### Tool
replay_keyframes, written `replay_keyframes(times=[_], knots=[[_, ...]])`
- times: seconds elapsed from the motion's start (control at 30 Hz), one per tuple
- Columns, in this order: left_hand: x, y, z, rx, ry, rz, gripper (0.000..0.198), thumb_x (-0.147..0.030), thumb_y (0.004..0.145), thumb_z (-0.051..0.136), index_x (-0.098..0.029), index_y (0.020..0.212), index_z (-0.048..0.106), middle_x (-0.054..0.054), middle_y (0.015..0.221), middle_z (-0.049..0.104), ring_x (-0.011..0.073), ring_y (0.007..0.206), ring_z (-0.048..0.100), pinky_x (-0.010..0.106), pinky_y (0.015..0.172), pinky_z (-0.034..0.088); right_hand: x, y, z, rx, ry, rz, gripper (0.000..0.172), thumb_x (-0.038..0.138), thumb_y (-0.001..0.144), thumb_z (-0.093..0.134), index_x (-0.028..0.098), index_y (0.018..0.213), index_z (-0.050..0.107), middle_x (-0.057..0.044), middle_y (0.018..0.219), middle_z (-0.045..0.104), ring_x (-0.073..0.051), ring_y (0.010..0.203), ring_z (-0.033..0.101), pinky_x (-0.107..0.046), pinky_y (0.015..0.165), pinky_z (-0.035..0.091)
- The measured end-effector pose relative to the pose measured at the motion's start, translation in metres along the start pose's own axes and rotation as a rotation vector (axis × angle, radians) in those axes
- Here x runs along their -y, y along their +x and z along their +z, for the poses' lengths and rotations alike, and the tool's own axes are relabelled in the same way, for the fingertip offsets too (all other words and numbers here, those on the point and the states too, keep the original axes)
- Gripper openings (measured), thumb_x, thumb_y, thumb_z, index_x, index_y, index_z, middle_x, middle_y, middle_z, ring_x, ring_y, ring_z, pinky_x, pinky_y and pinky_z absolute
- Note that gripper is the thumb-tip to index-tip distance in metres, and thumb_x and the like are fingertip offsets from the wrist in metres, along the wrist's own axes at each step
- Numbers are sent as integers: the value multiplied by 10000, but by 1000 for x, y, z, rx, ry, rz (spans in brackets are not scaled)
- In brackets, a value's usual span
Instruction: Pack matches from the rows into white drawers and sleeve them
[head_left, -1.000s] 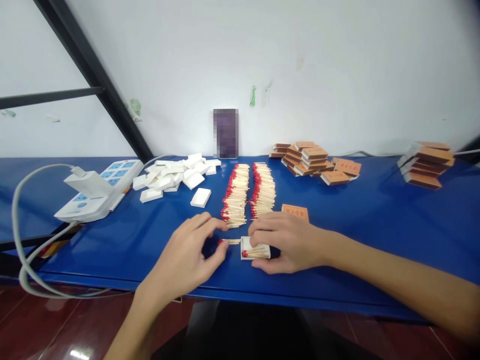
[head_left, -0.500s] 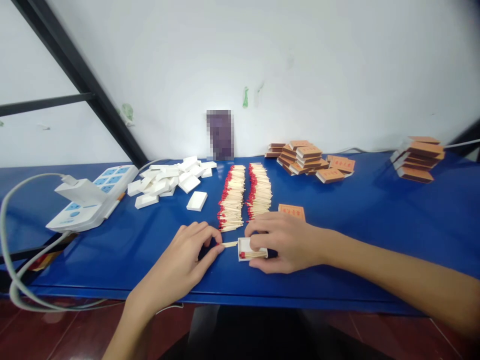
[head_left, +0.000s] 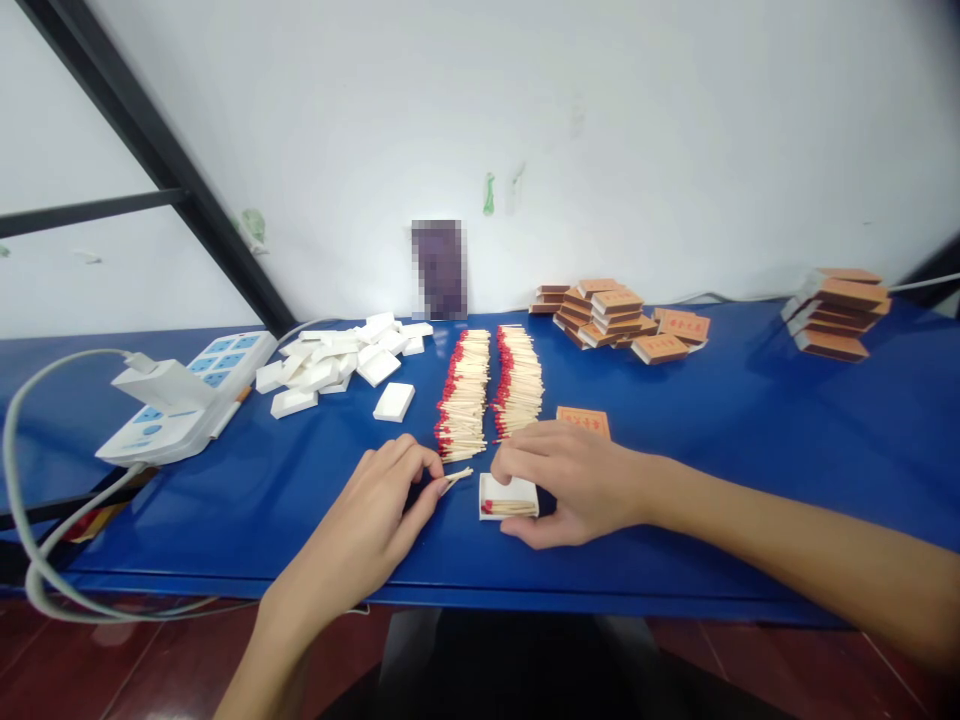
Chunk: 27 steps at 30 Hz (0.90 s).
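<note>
Between thumb and forefinger, my left hand (head_left: 382, 500) pinches a few matches (head_left: 459, 475), their pale ends pointing right and slightly up. My right hand (head_left: 566, 485) curls over a small white tray (head_left: 484, 485), thumb at its near right corner and fingers at its far side. Several red-headed matches (head_left: 510, 507) lie along the near side of that tray. Behind the hands are two columns of matches, a left one (head_left: 465, 395) and a right one (head_left: 520, 380), heads to the left. An orange matchbox cover (head_left: 583, 420) lies partly behind my right hand.
White trays (head_left: 322, 362) are heaped at the back left, with a single one (head_left: 394, 402) nearer. Orange matchboxes form a pile (head_left: 611, 312) at the back and a stack (head_left: 840, 312) at the right. A power strip (head_left: 180, 410) with cables sits on the blue table (head_left: 712, 440) at left.
The matches in my left hand have tilted, their free ends moving up and away from the tray. The tray and my right hand have shifted very slightly right.
</note>
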<state>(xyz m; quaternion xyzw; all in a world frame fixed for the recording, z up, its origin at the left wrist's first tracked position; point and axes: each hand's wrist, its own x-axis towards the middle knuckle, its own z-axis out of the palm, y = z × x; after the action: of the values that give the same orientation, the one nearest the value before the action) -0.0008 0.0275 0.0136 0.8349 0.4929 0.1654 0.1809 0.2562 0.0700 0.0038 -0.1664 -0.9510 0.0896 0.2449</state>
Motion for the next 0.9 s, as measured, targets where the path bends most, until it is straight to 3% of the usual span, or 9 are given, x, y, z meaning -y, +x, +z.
replay_keyframes(times=[0.2, 0.3, 0.47, 0.57, 0.7, 0.9], knots=[[-6, -2, 1, -69, -4, 11, 187, -345, 1044, 432, -237, 954, 555, 15, 925, 584, 215, 874, 530, 360, 790, 402, 0, 0, 0, 18, 3, 36, 222, 350, 866, 642, 194, 983, 535, -25, 825, 651, -174, 697, 580, -284, 640, 418], [-20, -3, 9, -130, -55, 50, 153, -312, 1033, 458, -238, 950, 563, 16, 923, 587, 215, 889, 533, 354, 790, 405, 1, 0, 2, 31, 37, 98, 279, 342, 830, 673, 198, 1005, 509, -27, 848, 647, -186, 726, 603, -289, 651, 437], [-35, -1, 23, -118, -60, 119, 107, -258, 1006, 499, -248, 1015, 605, 33, 1013, 604, 222, 928, 547, 373, 822, 415, 2, -1, 3, 7, 81, 118, 301, 321, 818, 675, 199, 1019, 486, -32, 888, 645, -190, 755, 622, -293, 664, 453], [-28, 1, 20, -167, -61, 69, 113, -298, 1000, 513, -256, 1045, 609, 38, 1016, 609, 228, 942, 564, 376, 822, 432, 2, 0, 1, 27, 48, 101, 293, 324, 810, 703, 201, 989, 505, -27, 873, 647, -186, 739, 608, -289, 656, 442], [-10, 2, 10, -192, 106, -29, 155, -387, 969, 558, -246, 973, 622, 40, 959, 609, 249, 885, 567, 403, 792, 418, 0, 0, -1, 42, 35, 59, 224, 338, 845, 689, 196, 924, 534, -32, 857, 652, -176, 732, 593, -287, 663, 438], [-5, 4, 8, -26, 63, -70, 179, -370, 1025, 460, -258, 975, 591, 15, 1004, 593, 235, 952, 571, 412, 844, 407, -4, -2, 2, 43, 55, 46, 194, 348, 882, 669, 180, 929, 582, -39, 881, 660, -176, 767, 605, -289, 690, 461]])
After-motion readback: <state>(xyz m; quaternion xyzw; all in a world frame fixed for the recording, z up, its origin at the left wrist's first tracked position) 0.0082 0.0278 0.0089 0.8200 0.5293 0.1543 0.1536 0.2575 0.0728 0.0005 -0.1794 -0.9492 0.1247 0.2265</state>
